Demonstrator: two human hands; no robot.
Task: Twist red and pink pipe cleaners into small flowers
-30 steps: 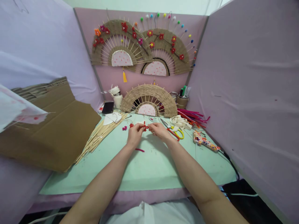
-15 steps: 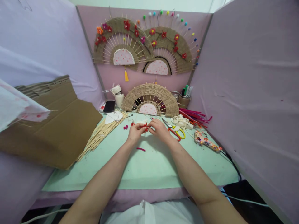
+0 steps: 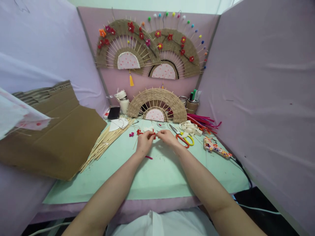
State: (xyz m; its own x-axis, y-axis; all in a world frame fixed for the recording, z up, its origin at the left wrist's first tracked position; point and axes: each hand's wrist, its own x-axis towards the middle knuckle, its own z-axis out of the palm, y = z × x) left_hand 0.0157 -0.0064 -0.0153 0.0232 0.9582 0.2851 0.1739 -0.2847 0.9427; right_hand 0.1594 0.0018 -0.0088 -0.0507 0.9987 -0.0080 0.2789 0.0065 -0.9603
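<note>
My left hand (image 3: 144,143) and my right hand (image 3: 168,138) meet over the far middle of the green mat (image 3: 157,177). Both pinch a small red pipe-cleaner flower (image 3: 153,133) between their fingertips. A short pink pipe-cleaner scrap (image 3: 148,157) lies on the mat just under my left wrist. Two tiny finished flowers, one magenta (image 3: 132,134) and one red (image 3: 138,132), sit to the left of my hands.
Scissors with red and yellow handles (image 3: 183,138) lie right of my hands, beside a glue gun (image 3: 216,149) and pink pipe cleaners (image 3: 204,122). Bamboo sticks (image 3: 105,142) and cardboard (image 3: 52,136) fill the left. A woven fan (image 3: 157,105) stands behind.
My hands stay together on the red flower, with only small finger movements working it. The camera view shifted slightly.
</note>
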